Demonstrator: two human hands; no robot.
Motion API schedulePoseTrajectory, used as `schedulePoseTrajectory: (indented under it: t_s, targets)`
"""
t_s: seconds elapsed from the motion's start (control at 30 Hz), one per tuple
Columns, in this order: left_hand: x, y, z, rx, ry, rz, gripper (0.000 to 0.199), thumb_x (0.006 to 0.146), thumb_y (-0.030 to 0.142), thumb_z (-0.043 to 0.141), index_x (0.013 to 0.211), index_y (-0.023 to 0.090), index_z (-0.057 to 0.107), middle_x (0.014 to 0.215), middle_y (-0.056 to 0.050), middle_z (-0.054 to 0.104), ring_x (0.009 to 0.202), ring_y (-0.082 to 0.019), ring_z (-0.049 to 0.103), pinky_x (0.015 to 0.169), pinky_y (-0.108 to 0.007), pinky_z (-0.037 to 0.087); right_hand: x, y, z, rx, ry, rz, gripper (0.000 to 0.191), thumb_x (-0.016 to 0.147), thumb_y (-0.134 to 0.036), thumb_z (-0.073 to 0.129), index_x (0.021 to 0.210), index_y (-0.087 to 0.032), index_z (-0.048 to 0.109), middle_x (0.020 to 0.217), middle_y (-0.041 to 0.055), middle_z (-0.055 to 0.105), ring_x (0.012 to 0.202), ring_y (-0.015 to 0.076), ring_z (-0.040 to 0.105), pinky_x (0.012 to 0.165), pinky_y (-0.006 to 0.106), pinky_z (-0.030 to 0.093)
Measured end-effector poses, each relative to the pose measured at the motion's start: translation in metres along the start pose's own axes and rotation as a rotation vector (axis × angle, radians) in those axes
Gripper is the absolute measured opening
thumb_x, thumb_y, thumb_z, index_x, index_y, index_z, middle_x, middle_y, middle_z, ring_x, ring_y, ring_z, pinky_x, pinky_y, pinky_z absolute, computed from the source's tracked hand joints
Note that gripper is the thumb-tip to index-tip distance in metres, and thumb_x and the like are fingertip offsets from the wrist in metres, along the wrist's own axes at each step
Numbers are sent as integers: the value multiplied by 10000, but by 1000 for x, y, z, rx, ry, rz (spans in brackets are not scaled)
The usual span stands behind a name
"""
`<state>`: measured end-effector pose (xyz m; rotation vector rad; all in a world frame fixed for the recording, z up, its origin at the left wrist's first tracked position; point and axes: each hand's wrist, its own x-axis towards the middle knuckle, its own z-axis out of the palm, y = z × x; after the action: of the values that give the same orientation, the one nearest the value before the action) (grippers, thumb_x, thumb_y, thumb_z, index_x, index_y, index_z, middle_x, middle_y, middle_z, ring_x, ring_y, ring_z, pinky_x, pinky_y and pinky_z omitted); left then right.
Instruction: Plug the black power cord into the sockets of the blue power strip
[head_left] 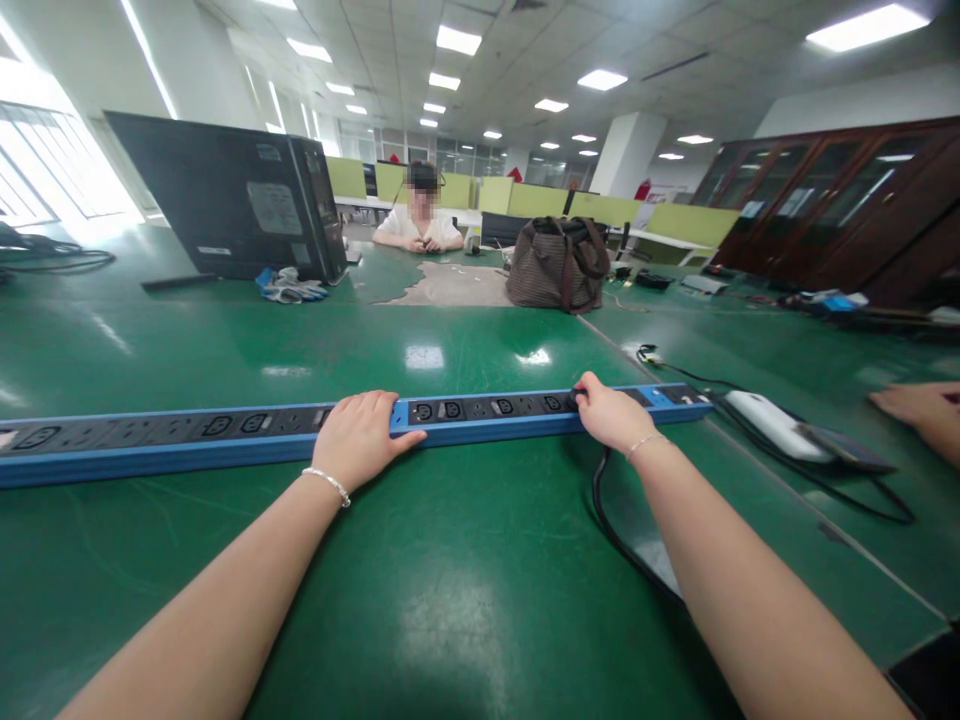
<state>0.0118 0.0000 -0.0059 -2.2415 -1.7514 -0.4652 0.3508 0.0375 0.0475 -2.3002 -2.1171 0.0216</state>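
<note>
A long blue power strip [360, 430] with black sockets lies across the green table. My left hand [360, 432] is closed over its middle, fingers across the top and thumb along the near side. Toward the strip's right end, my right hand [609, 412] pinches a black plug [576, 396] at one of the sockets. Fingers hide most of the plug, and how deep it sits I cannot tell. From under that hand a black cable [600, 490] curves down behind my right forearm.
A black computer case [225, 200] and gloves [291, 285] stand far left. A brown bag [559, 265] sits ahead; a person [420, 215] is behind the table. At right lie a white device [776, 425] with black cables and another person's hand [919, 405].
</note>
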Motion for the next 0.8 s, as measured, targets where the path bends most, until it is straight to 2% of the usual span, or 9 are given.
schedulePoseTrajectory:
  t_s: [0.3, 0.53, 0.8]
  targets:
    - [1, 0, 0, -3, -14, -10, 640, 774, 654, 433, 1142, 142, 541, 1078, -137, 630, 1043, -282, 561, 914, -398, 388, -6, 1, 10, 35, 115, 36, 367, 898, -343, 272, 1171, -220, 484, 918, 115, 671, 824, 259, 629, 699, 348, 421]
    - [1, 0, 0, 4, -15, -5, 645, 780, 653, 420, 1145, 135, 540, 1081, -136, 632, 1038, -280, 562, 915, -396, 388, 2, 2, 0, 13, 22, -10, 351, 874, -333, 297, 1123, -216, 515, 899, 125, 664, 819, 273, 622, 682, 351, 414]
    - [0, 0, 0, -9, -7, -11, 631, 775, 649, 437, 1143, 147, 542, 1096, -135, 625, 1056, -275, 559, 916, -390, 385, -1, 1, 7, 58, 67, 48, 367, 872, -354, 313, 1149, -226, 518, 881, 113, 668, 795, 260, 621, 702, 351, 414]
